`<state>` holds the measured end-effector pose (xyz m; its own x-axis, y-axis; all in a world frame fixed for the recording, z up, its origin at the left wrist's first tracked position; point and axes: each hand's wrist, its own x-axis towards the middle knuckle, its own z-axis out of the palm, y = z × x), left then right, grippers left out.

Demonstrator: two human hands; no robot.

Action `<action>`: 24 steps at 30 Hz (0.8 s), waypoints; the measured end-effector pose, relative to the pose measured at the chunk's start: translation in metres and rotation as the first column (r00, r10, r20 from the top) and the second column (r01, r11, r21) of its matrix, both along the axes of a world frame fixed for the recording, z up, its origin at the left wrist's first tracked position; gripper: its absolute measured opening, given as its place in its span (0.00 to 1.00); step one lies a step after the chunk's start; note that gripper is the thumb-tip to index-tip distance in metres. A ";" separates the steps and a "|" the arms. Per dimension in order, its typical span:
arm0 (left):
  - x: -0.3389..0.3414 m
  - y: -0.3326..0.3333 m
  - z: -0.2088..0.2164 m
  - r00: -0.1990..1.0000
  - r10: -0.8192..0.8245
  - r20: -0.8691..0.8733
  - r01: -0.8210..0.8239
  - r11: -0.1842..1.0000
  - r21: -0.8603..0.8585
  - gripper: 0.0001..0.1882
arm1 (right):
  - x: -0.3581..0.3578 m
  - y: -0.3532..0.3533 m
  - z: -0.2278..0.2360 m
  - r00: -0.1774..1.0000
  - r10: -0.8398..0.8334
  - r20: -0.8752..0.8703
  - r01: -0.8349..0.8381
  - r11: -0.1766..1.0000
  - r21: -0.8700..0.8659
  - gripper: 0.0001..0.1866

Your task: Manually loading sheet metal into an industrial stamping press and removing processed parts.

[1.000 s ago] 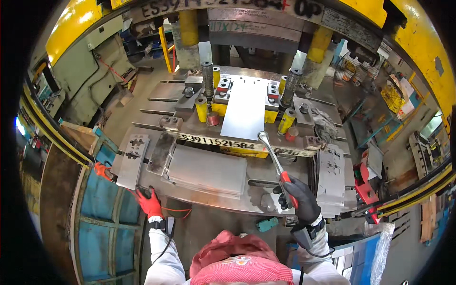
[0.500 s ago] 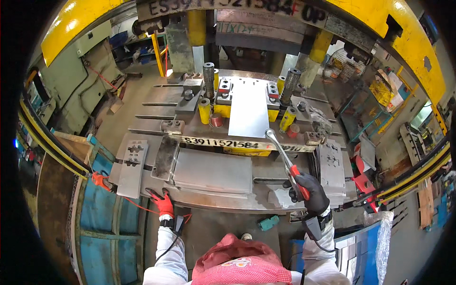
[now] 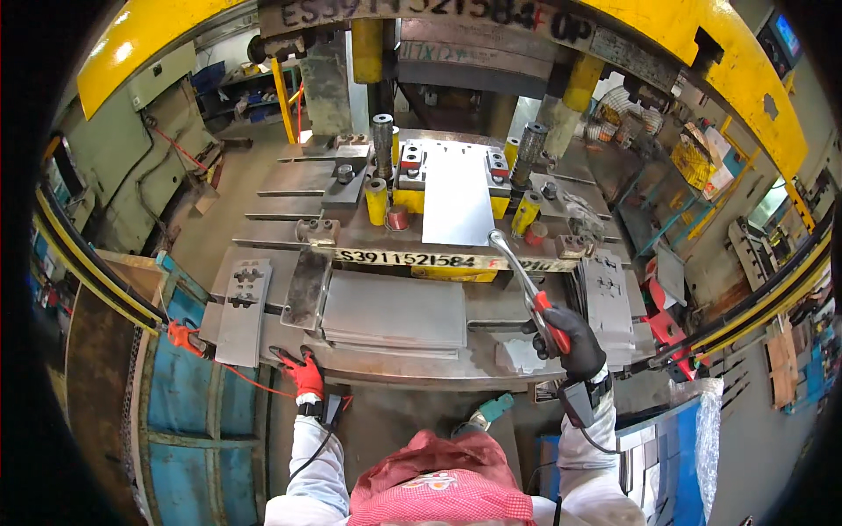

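Note:
My right hand [image 3: 577,346], in a black glove, is closed around the red handle of a long metal hand tool [image 3: 524,279]. The tool's round head is at the near right corner of a bright flat metal sheet [image 3: 458,197], which lies over the die block [image 3: 410,202] of a press. Whether the head grips the sheet I cannot tell. My left hand [image 3: 304,375], gloved in red, rests with fingers spread at the front edge of the press table, by a stack of grey metal sheets [image 3: 393,309].
Guide posts [image 3: 382,145] and yellow blocks [image 3: 375,202] flank the die, under the raised upper press part [image 3: 474,53]. Cut plates lie in piles at left [image 3: 241,324] and right [image 3: 608,302]. A teal box [image 3: 496,407] is on the floor by my foot; a blue crate [image 3: 671,456] stands right.
My foot has moved forward to the teal box on the floor. The tool's head stays at the sheet's corner and both hands keep nearly the same places; the view has shifted slightly.

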<state>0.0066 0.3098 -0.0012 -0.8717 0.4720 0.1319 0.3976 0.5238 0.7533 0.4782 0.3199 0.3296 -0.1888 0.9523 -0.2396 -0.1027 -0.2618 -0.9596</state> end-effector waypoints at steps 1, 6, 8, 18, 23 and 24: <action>0.001 0.000 -0.001 1.000 0.013 0.007 -0.013 1.000 -0.013 0.46 | -0.001 0.000 0.001 1.000 -0.002 -0.002 0.002 1.000 0.003 0.22; -0.001 0.002 -0.002 0.999 -0.001 0.047 0.000 1.000 0.017 0.45 | -0.001 0.001 0.002 1.000 -0.002 -0.020 0.002 1.000 0.008 0.22; -0.001 0.000 0.005 0.996 -0.002 0.090 0.008 0.998 -0.069 0.45 | 0.002 0.000 -0.002 1.000 0.000 -0.024 0.001 1.000 0.021 0.22; 0.005 0.000 0.010 0.993 0.010 0.121 -0.006 0.999 -0.031 0.45 | 0.001 0.000 0.000 1.000 -0.006 -0.001 0.006 1.000 0.001 0.22; 0.004 0.001 0.013 0.992 0.014 0.123 -0.013 1.000 -0.005 0.45 | 0.002 0.001 -0.004 0.999 -0.037 -0.032 0.037 0.999 -0.011 0.22; 0.008 0.001 0.016 0.992 -0.006 0.125 0.005 1.000 0.015 0.45 | 0.003 0.001 -0.005 0.999 -0.031 -0.029 0.030 1.000 -0.004 0.22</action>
<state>0.0149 0.3113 0.0149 -0.8792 0.4756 0.0289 0.3027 0.5106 0.8048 0.4812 0.3205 0.3250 -0.1666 0.9569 -0.2380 -0.1385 -0.2617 -0.9552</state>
